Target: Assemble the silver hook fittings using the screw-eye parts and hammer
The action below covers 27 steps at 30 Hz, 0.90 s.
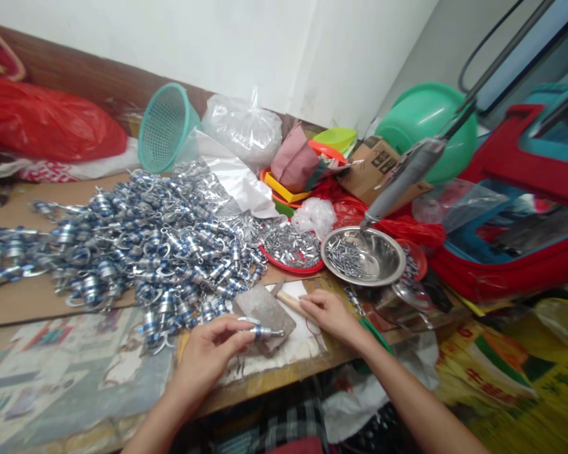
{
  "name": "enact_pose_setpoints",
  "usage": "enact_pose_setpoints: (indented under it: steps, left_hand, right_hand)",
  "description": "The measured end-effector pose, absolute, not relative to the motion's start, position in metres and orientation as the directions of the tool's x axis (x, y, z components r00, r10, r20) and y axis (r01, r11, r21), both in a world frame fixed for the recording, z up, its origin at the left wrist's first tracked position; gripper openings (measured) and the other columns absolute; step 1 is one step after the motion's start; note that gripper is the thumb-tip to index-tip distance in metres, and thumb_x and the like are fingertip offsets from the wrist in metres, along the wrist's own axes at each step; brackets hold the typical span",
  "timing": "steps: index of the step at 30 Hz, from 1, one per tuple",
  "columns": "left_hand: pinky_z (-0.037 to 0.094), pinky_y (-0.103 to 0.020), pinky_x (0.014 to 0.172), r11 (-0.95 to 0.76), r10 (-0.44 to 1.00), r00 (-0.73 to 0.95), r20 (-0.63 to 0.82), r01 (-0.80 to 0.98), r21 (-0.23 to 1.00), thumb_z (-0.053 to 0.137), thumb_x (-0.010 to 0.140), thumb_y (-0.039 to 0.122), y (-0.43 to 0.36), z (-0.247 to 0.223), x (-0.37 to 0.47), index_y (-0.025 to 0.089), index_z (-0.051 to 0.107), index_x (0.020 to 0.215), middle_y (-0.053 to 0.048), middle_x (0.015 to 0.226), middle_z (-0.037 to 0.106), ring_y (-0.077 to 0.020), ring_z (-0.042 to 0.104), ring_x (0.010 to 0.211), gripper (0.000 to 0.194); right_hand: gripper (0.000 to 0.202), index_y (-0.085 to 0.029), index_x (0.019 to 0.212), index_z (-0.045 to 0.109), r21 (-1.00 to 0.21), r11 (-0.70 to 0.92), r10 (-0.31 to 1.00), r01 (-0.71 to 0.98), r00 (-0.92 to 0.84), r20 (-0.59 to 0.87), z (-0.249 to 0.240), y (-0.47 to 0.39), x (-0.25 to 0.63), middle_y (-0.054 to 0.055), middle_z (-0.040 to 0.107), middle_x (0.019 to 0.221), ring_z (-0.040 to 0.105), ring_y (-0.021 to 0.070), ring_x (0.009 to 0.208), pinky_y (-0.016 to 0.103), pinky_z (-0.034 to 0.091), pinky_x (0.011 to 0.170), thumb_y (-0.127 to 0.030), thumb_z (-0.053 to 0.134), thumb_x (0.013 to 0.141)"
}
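Note:
Between its thumb and fingers, my left hand [211, 347] pinches a small silver metal fitting [264, 333] with a blue ring. The fitting lies over the near edge of a grey block [262, 309], its thin tip pointing right. My right hand [329, 312] is closed around the wooden handle of a small hammer [291, 302], whose dark metal head sits beyond the block's right corner. White paper [307, 340] lies under and beside the block. Left of it is a large heap of similar silver and blue fittings [137, 239].
A steel bowl [392, 255] holds thin metal pins, beside a red tray [305, 271] of small metal pieces. A grey-handled lever tool [404, 180] slants over the bowl. Behind stand a turquoise basket [163, 129], plastic bags [246, 129] and a cardboard box [372, 164]. Green-handled scissors [376, 334] lie right.

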<state>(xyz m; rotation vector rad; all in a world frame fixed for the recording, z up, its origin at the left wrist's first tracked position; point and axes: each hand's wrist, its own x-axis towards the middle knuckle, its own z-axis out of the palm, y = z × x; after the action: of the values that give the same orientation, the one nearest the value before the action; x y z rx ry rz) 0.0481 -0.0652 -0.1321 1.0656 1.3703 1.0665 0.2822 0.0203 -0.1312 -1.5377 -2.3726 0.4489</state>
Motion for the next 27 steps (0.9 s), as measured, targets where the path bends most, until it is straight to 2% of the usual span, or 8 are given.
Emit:
enact_pose_setpoints:
  steps: [6,10,14,19,22,23,25,27]
  left_hand:
    - [0.044,-0.032,0.082,0.037,0.994,-0.111,-0.015,0.196,0.980,0.061,0.067,0.031,-0.064,-0.131,0.053,0.020,0.071,0.058,-0.007,0.090,0.066,-0.0221,0.061,0.087,0.017]
    - [0.049,-0.030,0.075,0.083,0.986,-0.155,-0.056,0.172,0.982,0.063,0.065,0.032,-0.067,-0.129,0.051,0.022,0.073,0.067,-0.005,0.083,0.073,-0.0219,0.065,0.081,0.014]
    - [0.053,-0.028,0.069,0.131,0.978,-0.188,-0.096,0.184,0.974,0.067,0.062,0.031,-0.073,-0.128,0.047,0.025,0.074,0.075,-0.001,0.080,0.075,-0.0214,0.068,0.073,0.016]
    - [0.054,-0.025,0.072,-0.004,0.974,-0.219,0.061,0.254,0.967,0.066,0.062,0.027,-0.077,-0.128,0.048,0.024,0.073,0.082,0.000,0.081,0.075,-0.0197,0.069,0.074,0.021]
    - [0.056,-0.023,0.068,-0.109,0.958,-0.224,0.178,0.289,0.951,0.064,0.065,0.025,-0.077,-0.129,0.053,0.021,0.067,0.097,-0.001,0.081,0.074,-0.0179,0.070,0.070,0.033]
    - [0.056,-0.023,0.068,-0.145,0.949,-0.224,0.220,0.309,0.940,0.064,0.066,0.024,-0.077,-0.129,0.054,0.019,0.066,0.101,-0.001,0.080,0.075,-0.0173,0.070,0.068,0.035]
    - [0.056,-0.024,0.068,-0.211,0.926,-0.226,0.303,0.356,0.910,0.064,0.066,0.023,-0.076,-0.129,0.056,0.017,0.064,0.104,-0.002,0.079,0.075,-0.0168,0.070,0.063,0.038]
    - [0.055,-0.023,0.068,-0.271,0.902,-0.210,0.377,0.404,0.874,0.065,0.065,0.021,-0.075,-0.128,0.057,0.014,0.064,0.102,-0.002,0.077,0.075,-0.0168,0.070,0.062,0.037]
  right_hand:
    - [0.023,-0.015,0.101,0.060,-0.214,0.316,0.948,0.924,-0.304,0.091,-0.130,0.101,0.252,0.009,0.060,0.104,0.054,0.0180,0.098,0.034,0.041,0.086,-0.019,0.042,0.088]
    - [0.025,-0.016,0.106,0.053,-0.147,0.306,0.951,0.941,-0.308,0.004,-0.134,0.132,0.232,0.006,0.055,0.108,0.055,0.0181,0.094,0.038,0.046,0.080,-0.029,0.050,0.085]
    - [0.026,-0.015,0.106,0.053,-0.182,0.291,0.954,0.939,-0.299,-0.013,-0.129,0.137,0.236,0.007,0.055,0.108,0.055,0.0184,0.094,0.039,0.046,0.080,-0.029,0.051,0.085]
    - [0.021,-0.012,0.097,0.063,-0.388,0.281,0.960,0.878,-0.254,0.122,-0.113,0.104,0.244,0.011,0.062,0.103,0.055,0.0202,0.099,0.035,0.042,0.087,-0.018,0.047,0.085]
    - [0.025,-0.016,0.102,0.062,-0.552,0.319,0.948,0.771,-0.267,0.174,-0.105,0.051,0.231,0.006,0.066,0.096,0.061,0.0161,0.087,0.028,0.048,0.075,-0.024,0.046,0.085]
    - [0.023,-0.017,0.098,0.064,-0.625,0.339,0.939,0.704,-0.292,0.180,-0.103,0.032,0.225,0.004,0.068,0.088,0.062,0.0148,0.080,0.026,0.049,0.070,-0.026,0.050,0.083]
    - [0.013,-0.017,0.082,0.069,-0.876,0.327,0.917,0.353,-0.343,0.204,-0.100,-0.003,0.214,0.003,0.067,0.079,0.061,0.0149,0.076,0.026,0.048,0.068,-0.023,0.061,0.074]
    - [0.007,-0.019,0.072,0.070,-0.942,0.279,0.918,0.188,-0.339,0.205,-0.097,-0.026,0.207,0.002,0.064,0.073,0.059,0.0139,0.073,0.025,0.046,0.067,-0.018,0.065,0.069]
